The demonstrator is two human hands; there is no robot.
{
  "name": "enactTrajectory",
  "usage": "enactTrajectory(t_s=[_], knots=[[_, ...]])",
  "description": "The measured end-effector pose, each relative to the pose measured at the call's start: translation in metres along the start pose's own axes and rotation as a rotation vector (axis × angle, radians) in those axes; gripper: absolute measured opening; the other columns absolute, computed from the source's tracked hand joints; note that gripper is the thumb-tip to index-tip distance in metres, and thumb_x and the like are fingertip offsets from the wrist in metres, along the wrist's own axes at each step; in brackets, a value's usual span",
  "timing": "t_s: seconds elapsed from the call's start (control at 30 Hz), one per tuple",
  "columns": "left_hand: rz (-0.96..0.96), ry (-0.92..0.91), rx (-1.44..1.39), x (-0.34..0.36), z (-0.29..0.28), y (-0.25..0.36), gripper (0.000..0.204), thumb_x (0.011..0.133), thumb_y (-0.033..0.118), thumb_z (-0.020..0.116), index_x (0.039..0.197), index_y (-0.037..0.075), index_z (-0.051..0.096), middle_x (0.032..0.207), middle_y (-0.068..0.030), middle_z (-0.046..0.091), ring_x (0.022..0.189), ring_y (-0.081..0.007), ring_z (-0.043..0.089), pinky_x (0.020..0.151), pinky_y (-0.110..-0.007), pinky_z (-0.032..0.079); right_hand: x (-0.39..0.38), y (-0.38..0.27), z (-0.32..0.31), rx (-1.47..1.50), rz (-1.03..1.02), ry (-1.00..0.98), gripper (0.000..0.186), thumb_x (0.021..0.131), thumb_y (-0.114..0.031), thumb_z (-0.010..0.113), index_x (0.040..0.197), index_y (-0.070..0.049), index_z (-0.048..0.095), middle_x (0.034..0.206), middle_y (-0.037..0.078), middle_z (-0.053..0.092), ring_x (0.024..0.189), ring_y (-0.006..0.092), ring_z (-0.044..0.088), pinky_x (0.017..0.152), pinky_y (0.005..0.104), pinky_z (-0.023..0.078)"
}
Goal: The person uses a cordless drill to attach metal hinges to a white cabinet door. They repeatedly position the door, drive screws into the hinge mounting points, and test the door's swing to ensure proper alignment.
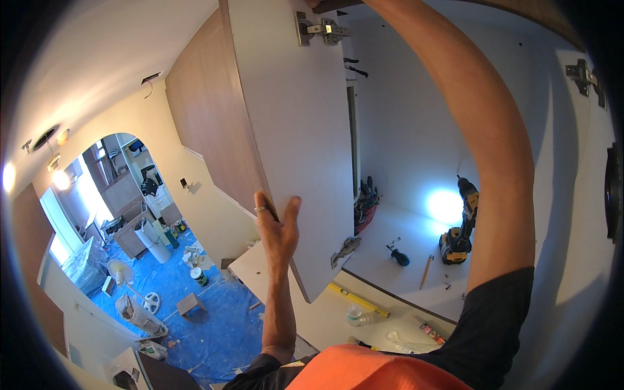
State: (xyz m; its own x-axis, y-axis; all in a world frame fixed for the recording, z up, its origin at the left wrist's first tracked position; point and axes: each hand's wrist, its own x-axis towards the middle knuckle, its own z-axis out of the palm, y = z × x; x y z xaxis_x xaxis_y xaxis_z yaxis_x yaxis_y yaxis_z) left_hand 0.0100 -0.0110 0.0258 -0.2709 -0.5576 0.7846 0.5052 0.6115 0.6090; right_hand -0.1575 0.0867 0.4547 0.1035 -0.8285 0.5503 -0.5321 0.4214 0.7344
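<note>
left hand (278, 231) grasping cabinet door (292, 130) by left edge, thumb pressing pale inner face. door hanging open beside cabinet's (409, 117) left side, upper hinge (323, 30) and lower hinge (345, 251) showing. right arm (487, 123) reaching up; right hand going out of view, cannot tell its fingers' state. inside cabinet, cordless drill (455, 247) standing, screwdriver (399, 257) lying near.

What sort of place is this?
Probably a home interior under renovation: blue floor sheeting, a cordless drill standing in an open cabinet, and what looks like a yellow spirit level below.
</note>
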Motion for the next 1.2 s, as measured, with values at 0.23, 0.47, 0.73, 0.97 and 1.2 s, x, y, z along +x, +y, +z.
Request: enactTrajectory(t_s=[0.23,0.47,0.73,0.97,1.2], knots=[[0.016,0.006,0.009,0.003,0.0,-0.001,0.033,0.095,0.015,0.073,0.113,0.001,0.048,0.094,-0.011,0.061,0.089,-0.0164,0.056,0.08,-0.032,0.05,-0.001,0.004,0.003,-0.057,-0.079,0.051,0.018,0.08,-0.021,0.068,0.087,-0.01,0.079,0.096,0.017,0.076,0.094,0.035,0.072,0.083,0.0472,0.056],[0.021,0.0,0.01,0.002,-0.002,0.0,0.033,0.095,0.015,0.073,0.112,0.001,0.048,0.094,-0.0111,0.062,0.087,-0.016,0.056,0.077,-0.033,0.05,-0.001,0.01,0.013,-0.043,-0.207,0.231,0.017,0.076,-0.024,0.068,0.076,-0.009,0.077,0.091,0.016,0.075,0.092,0.0353,0.072,0.081,0.0483,0.055],[0.017,0.008,0.005,0.002,-0.002,-0.001,0.033,0.096,0.014,0.073,0.112,0.001,0.048,0.094,-0.0103,0.061,0.087,-0.0159,0.055,0.078,-0.032,0.049,-0.013,0.005,0.007,0.128,-0.162,0.247,0.013,0.075,-0.017,0.068,0.078,-0.008,0.078,0.082,0.016,0.074,0.086,0.036,0.071,0.078,0.049,0.055],[-0.006,-0.003,-0.016,0.004,-0.002,0.0,0.03,0.096,0.014,0.072,0.11,0.002,0.048,0.093,-0.009,0.059,0.087,-0.0162,0.055,0.078,-0.032,0.049,-0.007,0.01,0.006,0.122,-0.192,0.221,0.014,0.074,-0.019,0.069,0.078,-0.01,0.078,0.084,0.016,0.074,0.082,0.0356,0.072,0.074,0.0481,0.055],[0.034,0.007,0.037,0.004,-0.002,-0.003,0.032,0.096,0.015,0.072,0.111,0.002,0.047,0.093,-0.0098,0.059,0.087,-0.0169,0.056,0.078,-0.033,0.05,-0.002,0.012,0.013,0.065,-0.17,0.236,0.014,0.075,-0.019,0.068,0.079,-0.01,0.078,0.084,0.016,0.074,0.083,0.0353,0.072,0.074,0.0491,0.054]])
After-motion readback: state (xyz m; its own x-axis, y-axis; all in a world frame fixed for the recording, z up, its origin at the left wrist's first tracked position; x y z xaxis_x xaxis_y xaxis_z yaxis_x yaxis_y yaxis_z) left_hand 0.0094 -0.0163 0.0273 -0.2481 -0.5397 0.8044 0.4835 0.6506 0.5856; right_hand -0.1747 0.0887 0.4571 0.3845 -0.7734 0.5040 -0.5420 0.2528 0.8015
